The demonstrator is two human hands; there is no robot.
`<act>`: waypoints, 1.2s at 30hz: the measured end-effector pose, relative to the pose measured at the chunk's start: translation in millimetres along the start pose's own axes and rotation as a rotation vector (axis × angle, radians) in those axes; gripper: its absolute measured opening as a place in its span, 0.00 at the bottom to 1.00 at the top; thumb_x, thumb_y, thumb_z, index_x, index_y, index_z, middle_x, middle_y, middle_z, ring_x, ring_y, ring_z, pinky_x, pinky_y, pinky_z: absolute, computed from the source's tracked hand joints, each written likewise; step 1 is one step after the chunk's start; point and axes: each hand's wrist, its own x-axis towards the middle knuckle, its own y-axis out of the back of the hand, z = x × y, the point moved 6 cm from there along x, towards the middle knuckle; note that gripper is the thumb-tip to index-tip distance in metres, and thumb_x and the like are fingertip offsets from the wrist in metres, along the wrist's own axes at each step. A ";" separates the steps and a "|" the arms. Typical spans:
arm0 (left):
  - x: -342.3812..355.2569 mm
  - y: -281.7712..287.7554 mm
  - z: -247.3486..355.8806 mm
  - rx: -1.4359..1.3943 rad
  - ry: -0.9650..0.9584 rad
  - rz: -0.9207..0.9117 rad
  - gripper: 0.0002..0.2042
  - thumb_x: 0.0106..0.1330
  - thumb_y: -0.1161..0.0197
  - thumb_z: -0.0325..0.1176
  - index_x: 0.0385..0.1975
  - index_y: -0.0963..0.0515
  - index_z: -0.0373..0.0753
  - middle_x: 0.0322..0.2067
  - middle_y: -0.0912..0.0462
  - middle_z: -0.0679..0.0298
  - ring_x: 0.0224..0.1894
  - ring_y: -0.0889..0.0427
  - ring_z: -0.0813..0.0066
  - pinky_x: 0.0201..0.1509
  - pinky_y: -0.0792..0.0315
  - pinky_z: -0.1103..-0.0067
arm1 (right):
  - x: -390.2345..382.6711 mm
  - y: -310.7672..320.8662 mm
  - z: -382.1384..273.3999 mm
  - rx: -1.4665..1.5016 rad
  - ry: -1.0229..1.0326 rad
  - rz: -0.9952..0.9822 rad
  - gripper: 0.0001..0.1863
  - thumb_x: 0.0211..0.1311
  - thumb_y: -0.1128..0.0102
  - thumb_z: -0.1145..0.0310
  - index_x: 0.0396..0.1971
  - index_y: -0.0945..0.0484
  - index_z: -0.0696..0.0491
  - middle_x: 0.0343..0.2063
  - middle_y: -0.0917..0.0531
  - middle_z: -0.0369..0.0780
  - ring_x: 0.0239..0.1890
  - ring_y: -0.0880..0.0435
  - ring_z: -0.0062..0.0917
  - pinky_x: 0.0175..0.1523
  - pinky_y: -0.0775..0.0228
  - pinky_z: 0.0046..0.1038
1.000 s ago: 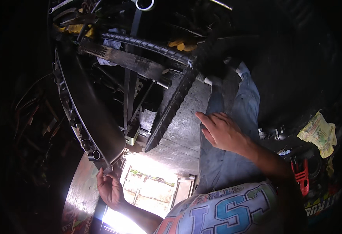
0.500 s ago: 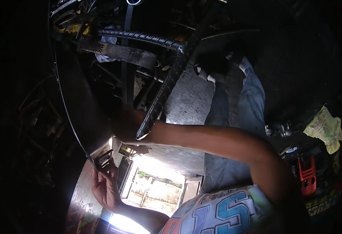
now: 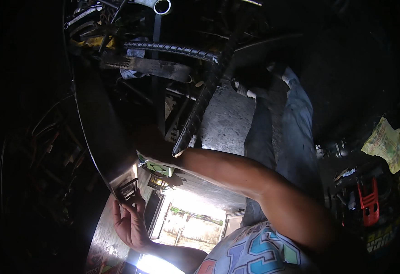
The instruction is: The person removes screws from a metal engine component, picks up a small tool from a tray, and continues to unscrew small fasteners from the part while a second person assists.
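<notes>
A large dark panel [image 3: 100, 123] with a thin bright edge runs down the left side. At its lower corner is a small metal part with a rectangular opening [image 3: 128, 188]. My left hand [image 3: 130, 224] pinches that corner, the fingertips behind and beneath it and the thumb side toward me. From the right my right forearm reaches across to the panel. My right hand [image 3: 150, 139] is lost in deep shadow against the panel's face, so its fingers and anything in them are hidden. A ribbed black bar [image 3: 202, 102] slants down and ends just above my right forearm.
Wrenches [image 3: 83, 17] and dark metal pieces lie in a heap at the upper left, with a worn flat strip [image 3: 156, 68] below them. A red plastic part [image 3: 368, 201] and a crumpled yellow-green bag [image 3: 384, 144] lie at the right. A bright doorway [image 3: 190, 223] shows low in the middle.
The whole view has shifted, so things sit slightly further right and lower. My right elbow has swung downward in the picture. My left hand keeps its hold on the panel's corner.
</notes>
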 end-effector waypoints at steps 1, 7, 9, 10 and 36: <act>0.1 -1.3 1.7 0.017 -0.013 -0.011 0.17 0.68 0.47 0.25 0.54 0.34 0.25 0.52 0.38 0.48 0.49 0.36 0.62 0.59 0.22 0.62 | 2.4 1.5 0.0 -0.001 -0.013 0.003 0.16 0.61 0.46 0.62 0.38 0.21 0.60 0.35 0.22 0.48 0.45 0.25 0.37 0.52 0.34 0.36; 0.6 -1.4 5.6 -0.001 -0.001 0.022 0.18 0.68 0.45 0.26 0.55 0.34 0.25 0.54 0.39 0.47 0.52 0.36 0.59 0.59 0.22 0.62 | 13.7 4.9 10.2 0.004 -0.122 0.030 0.18 0.62 0.47 0.59 0.38 0.21 0.60 0.37 0.23 0.50 0.46 0.26 0.39 0.53 0.35 0.37; 0.5 -3.6 5.9 0.023 -0.016 0.018 0.18 0.68 0.45 0.26 0.55 0.35 0.25 0.54 0.39 0.47 0.52 0.36 0.60 0.58 0.21 0.62 | 13.0 5.0 14.7 0.001 -0.171 0.054 0.18 0.62 0.48 0.58 0.38 0.22 0.60 0.37 0.23 0.51 0.46 0.27 0.40 0.53 0.35 0.38; -0.6 -4.9 6.7 0.047 -0.033 0.009 0.19 0.67 0.45 0.26 0.55 0.35 0.25 0.54 0.39 0.47 0.51 0.36 0.60 0.58 0.21 0.62 | 9.6 7.6 12.1 0.004 -0.202 0.076 0.19 0.62 0.48 0.57 0.38 0.22 0.60 0.38 0.23 0.51 0.46 0.27 0.40 0.54 0.35 0.38; 78.6 82.0 -5.8 0.027 -0.005 -0.091 0.11 0.68 0.42 0.26 0.42 0.27 0.22 0.43 0.25 0.46 0.46 0.25 0.58 0.51 0.21 0.72 | -306.1 89.4 189.0 2.030 -0.831 0.218 0.19 0.56 0.53 0.74 0.48 0.27 0.61 0.27 0.23 0.42 0.34 0.24 0.30 0.48 0.30 0.39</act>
